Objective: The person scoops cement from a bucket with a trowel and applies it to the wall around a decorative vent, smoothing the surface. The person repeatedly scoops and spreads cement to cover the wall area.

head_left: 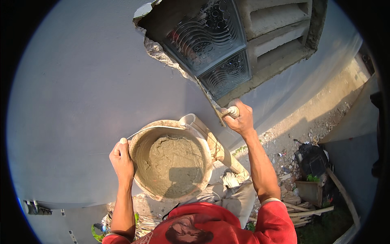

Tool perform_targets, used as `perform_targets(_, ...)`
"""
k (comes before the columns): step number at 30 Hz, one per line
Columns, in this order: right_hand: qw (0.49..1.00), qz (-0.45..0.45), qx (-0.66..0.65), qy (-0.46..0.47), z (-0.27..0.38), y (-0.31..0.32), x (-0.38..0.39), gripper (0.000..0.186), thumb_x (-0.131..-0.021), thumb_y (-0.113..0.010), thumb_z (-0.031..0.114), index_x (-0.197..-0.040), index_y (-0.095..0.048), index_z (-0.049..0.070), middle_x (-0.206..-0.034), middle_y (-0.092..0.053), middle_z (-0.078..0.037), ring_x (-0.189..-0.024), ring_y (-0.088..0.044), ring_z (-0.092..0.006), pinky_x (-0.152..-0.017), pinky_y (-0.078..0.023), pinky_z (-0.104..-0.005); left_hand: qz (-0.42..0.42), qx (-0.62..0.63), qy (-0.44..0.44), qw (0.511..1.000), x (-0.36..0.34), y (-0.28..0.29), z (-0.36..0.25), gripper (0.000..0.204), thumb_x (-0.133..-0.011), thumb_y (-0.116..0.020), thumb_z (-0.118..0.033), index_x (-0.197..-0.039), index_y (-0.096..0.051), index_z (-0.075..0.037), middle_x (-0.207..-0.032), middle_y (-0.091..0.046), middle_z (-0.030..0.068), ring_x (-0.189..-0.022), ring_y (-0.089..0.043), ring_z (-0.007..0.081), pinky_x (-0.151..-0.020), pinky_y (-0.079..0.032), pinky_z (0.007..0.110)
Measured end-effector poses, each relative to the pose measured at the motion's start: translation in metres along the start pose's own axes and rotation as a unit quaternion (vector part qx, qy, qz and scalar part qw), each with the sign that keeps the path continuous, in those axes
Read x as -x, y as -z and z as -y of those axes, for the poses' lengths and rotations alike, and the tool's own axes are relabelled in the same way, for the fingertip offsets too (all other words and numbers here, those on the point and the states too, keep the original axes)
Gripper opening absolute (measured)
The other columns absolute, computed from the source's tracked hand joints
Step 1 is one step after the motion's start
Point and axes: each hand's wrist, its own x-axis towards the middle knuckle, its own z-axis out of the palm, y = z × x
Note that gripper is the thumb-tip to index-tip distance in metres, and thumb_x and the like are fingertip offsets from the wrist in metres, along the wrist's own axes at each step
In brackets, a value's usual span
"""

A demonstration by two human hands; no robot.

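My left hand is closed on the rim of a round bucket, beside its wire handle. Wet grey mortar fills much of the bucket, with a shadow across its surface. My right hand grips the pale handle of a trowel. Its thin blade is seen nearly edge-on, close to the lower corner of a broken-edged wall opening. Two patterned glass blocks, a larger one and a smaller one, sit in that opening.
A slotted concrete vent block adjoins the glass. The smooth grey wall spreads around the opening. Thick pole-like pieces stand beside the bucket. Far below, rubble, a black bag and timber lengths lie on the ground.
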Motion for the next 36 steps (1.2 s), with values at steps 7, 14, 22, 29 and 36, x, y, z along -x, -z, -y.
perform_targets(7, 1.0, -0.012, -0.016, -0.013, -0.007, -0.007, 0.001, 0.023, -0.079, -0.082, 0.015, -0.085, -0.062, 0.006, -0.065, -0.06, -0.011, -0.055, -0.06, -0.0284, -0.055, -0.049, -0.0356, 0.002, -0.001, 0.002, 1.0, 0.005, 0.0, 0.0, 0.044, -0.11, -0.057, -0.034, -0.087, -0.069, 0.002, -0.075, -0.057, -0.0031, -0.074, -0.046, 0.0083, -0.07, -0.042, 0.028)
perform_targets(14, 0.995, -0.042, -0.086, 0.016, -0.015, 0.002, -0.004, 0.026, -0.077, -0.084, 0.016, -0.082, -0.06, 0.006, -0.066, -0.059, -0.009, -0.057, -0.06, -0.0248, -0.057, -0.048, -0.0336, -0.008, 0.002, -0.01, 1.0, 0.002, -0.001, 0.005, 0.043, -0.11, -0.057, -0.033, -0.086, -0.069, 0.001, -0.074, -0.054, -0.0044, -0.073, -0.043, 0.0078, -0.068, -0.039, 0.028)
perform_targets(22, 0.998, 0.058, -0.009, -0.016, -0.013, 0.003, -0.011, 0.018, -0.077, -0.077, 0.012, -0.084, -0.062, 0.004, -0.067, -0.062, -0.014, -0.058, -0.063, -0.0342, -0.057, -0.051, -0.038, -0.006, -0.001, 0.0, 1.0, 0.001, -0.002, 0.0, 0.042, -0.11, -0.057, -0.032, -0.086, -0.067, 0.001, -0.075, -0.054, -0.0055, -0.074, -0.043, 0.0068, -0.068, -0.039, 0.028)
perform_targets(29, 0.991, -0.034, -0.128, -0.023, -0.018, -0.007, -0.012, 0.02, -0.081, -0.081, 0.009, -0.08, -0.061, 0.007, -0.065, -0.059, -0.007, -0.054, -0.058, -0.0197, -0.054, -0.047, -0.0323, 0.001, 0.02, 0.001, 1.0, 0.004, 0.001, 0.005, 0.041, -0.111, -0.056, -0.029, -0.086, -0.066, 0.001, -0.077, -0.055, -0.0052, -0.074, -0.043, 0.0067, -0.068, -0.039, 0.027)
perform_targets(36, 0.991, 0.003, -0.13, 0.017, -0.013, 0.006, -0.03, 0.02, -0.078, -0.079, 0.013, -0.084, -0.061, 0.005, -0.07, -0.064, -0.012, -0.06, -0.065, -0.0286, -0.058, -0.051, -0.0382, -0.022, 0.015, -0.015, 1.0, 0.003, -0.002, 0.005, 0.044, -0.111, -0.055, -0.033, -0.082, -0.063, 0.0, -0.074, -0.049, -0.0059, -0.072, -0.038, 0.007, -0.066, -0.035, 0.028)
